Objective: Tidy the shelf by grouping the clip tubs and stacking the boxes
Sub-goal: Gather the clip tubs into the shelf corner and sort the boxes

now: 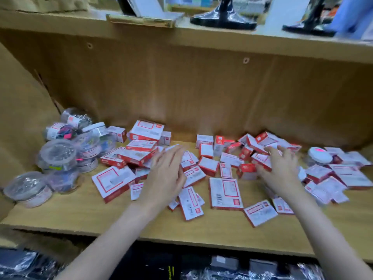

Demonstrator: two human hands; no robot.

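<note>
Wooden shelf (84,215), boxes still loose, tubs mostly gathered.

Clear clip tubs (60,156) sit bunched at the left end, though one white-lidded tub (320,156) lies apart at the far right among the clutter. Red-and-white boxes (225,191) are scattered flat and tilted across the middle and right; only a rough heap near the tubs looks anything like a stack. Left hand (167,174) hovers with straight fingers over small boxes, holding nothing. Right hand (282,170) has its fingers loosely curled onto boxes; an actual grip cannot be made out.

Matt wooden shelf (84,215), cardboard boxes (225,194)
</note>
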